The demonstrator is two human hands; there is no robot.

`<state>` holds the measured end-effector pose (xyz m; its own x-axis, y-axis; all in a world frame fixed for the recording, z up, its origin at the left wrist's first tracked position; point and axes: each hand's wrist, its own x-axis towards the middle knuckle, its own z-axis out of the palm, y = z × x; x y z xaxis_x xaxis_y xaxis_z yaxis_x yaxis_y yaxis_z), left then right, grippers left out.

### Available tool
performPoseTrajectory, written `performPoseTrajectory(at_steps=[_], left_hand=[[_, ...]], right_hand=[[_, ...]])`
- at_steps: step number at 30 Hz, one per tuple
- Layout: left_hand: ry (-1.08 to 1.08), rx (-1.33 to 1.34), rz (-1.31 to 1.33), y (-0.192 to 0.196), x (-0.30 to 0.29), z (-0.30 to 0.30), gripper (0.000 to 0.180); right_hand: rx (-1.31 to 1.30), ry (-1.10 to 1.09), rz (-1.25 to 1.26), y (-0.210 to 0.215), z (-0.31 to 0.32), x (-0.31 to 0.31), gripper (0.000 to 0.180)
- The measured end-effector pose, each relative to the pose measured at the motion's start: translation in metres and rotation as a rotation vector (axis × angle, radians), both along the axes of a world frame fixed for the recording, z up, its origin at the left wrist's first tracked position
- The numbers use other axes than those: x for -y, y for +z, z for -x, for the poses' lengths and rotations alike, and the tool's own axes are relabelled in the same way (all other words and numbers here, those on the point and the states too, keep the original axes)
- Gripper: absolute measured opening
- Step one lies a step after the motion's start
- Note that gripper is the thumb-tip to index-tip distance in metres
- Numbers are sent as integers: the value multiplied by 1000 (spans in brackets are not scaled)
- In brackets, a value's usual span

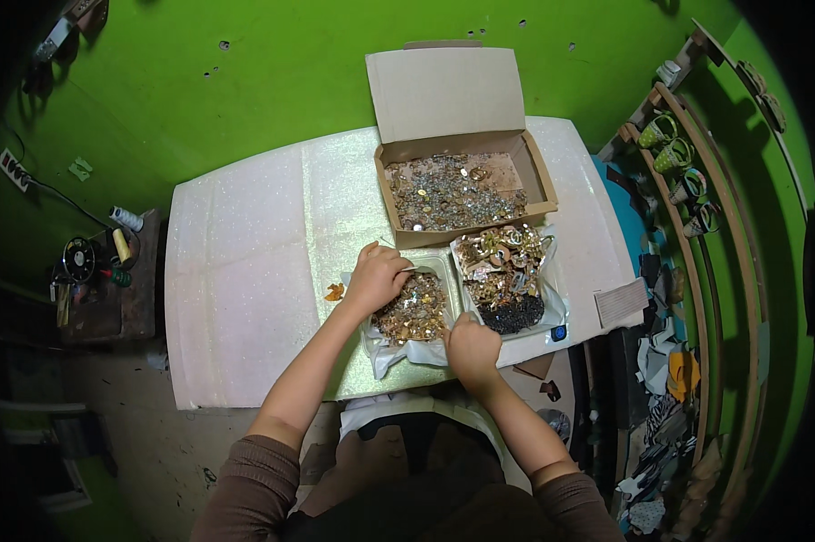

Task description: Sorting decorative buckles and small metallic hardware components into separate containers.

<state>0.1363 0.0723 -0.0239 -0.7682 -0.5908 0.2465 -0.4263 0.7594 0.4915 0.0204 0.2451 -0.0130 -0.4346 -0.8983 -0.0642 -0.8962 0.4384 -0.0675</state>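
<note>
A shallow tray [439, 263] lined with white plastic holds a heap of small shiny gold and brown pieces [411, 310]. Across the tray's far left part lies my left hand [378, 279], its fingers closed at the liner's far edge. My right hand [472, 347] is closed in a loose fist at the near right side, where the liner [397, 356] meets the tray rim. What exactly its fingers pinch is hidden. Beside it on the right, a second lined tray [555, 305] carries metallic trinkets [498, 264] and a patch of black beads [511, 313].
Behind the trays stands an open cardboard box [541, 176] of small mixed pieces, lid against the green wall. A small orange-brown piece [335, 292] lies left of my hand. At the right are a folded grey cloth [621, 303] and a wooden rack [688, 271]; a small side table [109, 316] stands left.
</note>
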Motion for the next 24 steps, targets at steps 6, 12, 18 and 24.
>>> performPoseTrajectory(at_steps=[6,12,18,24], left_hand=[[10,-66,-55,4,7,-1,12],[-11,-13,-35,11,6,7,13],[36,-20,-65,3,8,4,13],[66,-100,-111,1,7,4,14]], right_hand=[[153,156,97,26,6,-5,17],[162,187,196,23,9,-11,17],[160,247,293,24,9,-15,17],[166,340,357,30,15,-18,16]])
